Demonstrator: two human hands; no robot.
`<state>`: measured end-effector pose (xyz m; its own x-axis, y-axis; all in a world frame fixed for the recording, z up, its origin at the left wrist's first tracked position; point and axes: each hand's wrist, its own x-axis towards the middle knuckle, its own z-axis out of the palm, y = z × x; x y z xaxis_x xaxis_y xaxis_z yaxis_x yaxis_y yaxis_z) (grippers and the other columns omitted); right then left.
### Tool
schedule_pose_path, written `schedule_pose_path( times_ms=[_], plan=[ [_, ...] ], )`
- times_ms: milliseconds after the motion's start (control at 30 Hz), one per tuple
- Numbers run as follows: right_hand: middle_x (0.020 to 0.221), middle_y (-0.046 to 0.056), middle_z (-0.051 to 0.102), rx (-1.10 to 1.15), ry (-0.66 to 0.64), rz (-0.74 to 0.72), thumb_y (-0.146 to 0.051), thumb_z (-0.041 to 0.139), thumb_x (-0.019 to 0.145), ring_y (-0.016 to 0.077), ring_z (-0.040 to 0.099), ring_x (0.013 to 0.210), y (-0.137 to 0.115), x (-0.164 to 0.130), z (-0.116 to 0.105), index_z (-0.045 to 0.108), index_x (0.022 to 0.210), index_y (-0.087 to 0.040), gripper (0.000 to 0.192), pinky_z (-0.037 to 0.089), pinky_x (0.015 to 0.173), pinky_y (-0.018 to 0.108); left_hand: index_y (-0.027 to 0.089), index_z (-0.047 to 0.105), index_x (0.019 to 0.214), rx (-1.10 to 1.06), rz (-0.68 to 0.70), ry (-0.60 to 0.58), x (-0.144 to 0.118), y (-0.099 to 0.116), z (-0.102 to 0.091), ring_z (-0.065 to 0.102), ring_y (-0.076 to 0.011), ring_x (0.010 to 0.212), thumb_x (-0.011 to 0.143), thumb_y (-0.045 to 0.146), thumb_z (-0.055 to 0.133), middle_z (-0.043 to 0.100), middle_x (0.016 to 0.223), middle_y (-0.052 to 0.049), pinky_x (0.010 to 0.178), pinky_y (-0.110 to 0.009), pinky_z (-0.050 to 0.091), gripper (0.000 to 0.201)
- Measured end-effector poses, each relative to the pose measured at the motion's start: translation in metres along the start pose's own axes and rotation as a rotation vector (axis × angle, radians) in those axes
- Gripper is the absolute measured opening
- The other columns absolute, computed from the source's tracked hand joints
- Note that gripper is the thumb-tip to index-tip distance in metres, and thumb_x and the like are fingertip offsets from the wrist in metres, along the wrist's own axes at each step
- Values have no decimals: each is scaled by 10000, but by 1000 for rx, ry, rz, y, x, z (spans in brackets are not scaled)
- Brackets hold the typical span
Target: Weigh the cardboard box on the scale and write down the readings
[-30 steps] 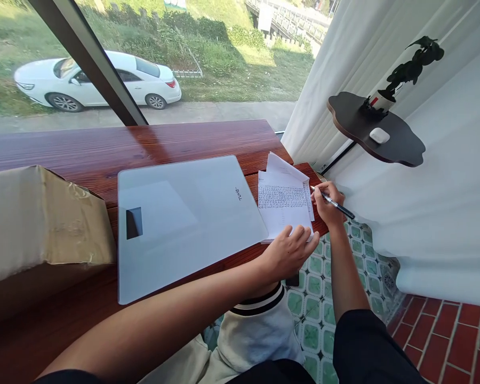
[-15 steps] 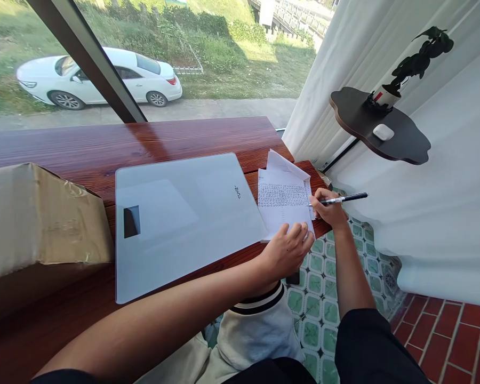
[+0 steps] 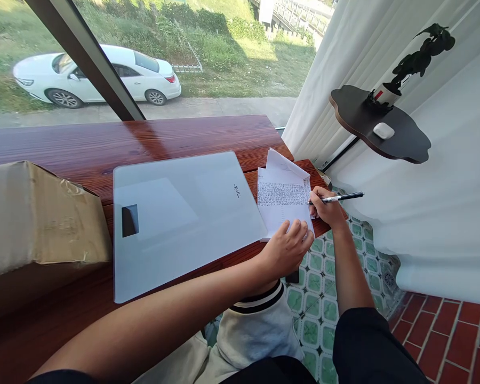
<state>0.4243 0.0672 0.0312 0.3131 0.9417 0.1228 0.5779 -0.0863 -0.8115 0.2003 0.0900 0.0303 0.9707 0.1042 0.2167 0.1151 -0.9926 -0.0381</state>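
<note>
Brown cardboard box (image 3: 40, 218) far left on red-brown wooden tabletop (image 3: 144, 138), frosted glass scale (image 3: 184, 218) beside it. Left hand (image 3: 287, 248) flat, pinning white handwritten paper sheets (image 3: 284, 200) — right hand (image 3: 327, 209) grips black-and-silver pen (image 3: 338, 198), tip probably touching paper.

Handwriting on the paper sheet (image 3: 282, 194), centre right, too small to read; its near corner hidden under the left hand (image 3: 287, 248). Pen (image 3: 336, 198) tip masked by the right hand (image 3: 327, 209). Cardboard box (image 3: 36, 213) cut off at left edge. White car (image 3: 100, 77), upper left, crossed by the dark window frame bar (image 3: 84, 58)
</note>
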Motion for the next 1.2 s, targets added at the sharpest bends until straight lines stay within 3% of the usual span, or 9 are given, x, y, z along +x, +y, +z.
schedule_pose_path(
  times_ms=[300, 833, 1033, 1200],
  plan=[
    [520, -39, 549, -55, 1, 4, -420, 491, 988, 138, 494, 427, -2, 2, 3, 480, 718, -224, 334, 443, 495, 292, 85, 497, 1361, -36, -13, 14, 0, 1, 0, 508, -369, 1354, 931, 296, 494, 539, 1458, -179, 1085, -476, 427, 479],
    [493, -44, 527, 14, 2, -32, -311, 519, 963, 114, 476, 406, -2, 3, 3, 476, 681, -214, 302, 421, 455, 254, 98, 503, 1357, -26, -27, 45, -1, 2, 5, 510, -373, 1354, 941, 296, 462, 541, 1464, -170, 1054, -491, 474, 462],
    [482, -47, 523, 70, 70, -6, -366, 512, 982, 112, 458, 360, 4, 1, 2, 485, 693, -219, 326, 386, 376, 243, 101, 503, 1358, -30, -28, 44, -2, 1, 5, 512, -376, 1354, 936, 303, 477, 543, 1462, -167, 1055, -486, 475, 468],
    [492, -44, 539, 45, 35, -2, -384, 507, 990, 114, 476, 374, 4, 2, 2, 503, 711, -218, 325, 417, 406, 246, 91, 503, 1354, -37, -24, 40, -1, 1, 4, 517, -384, 1352, 940, 305, 475, 543, 1457, -175, 1050, -493, 476, 467]
  ],
)
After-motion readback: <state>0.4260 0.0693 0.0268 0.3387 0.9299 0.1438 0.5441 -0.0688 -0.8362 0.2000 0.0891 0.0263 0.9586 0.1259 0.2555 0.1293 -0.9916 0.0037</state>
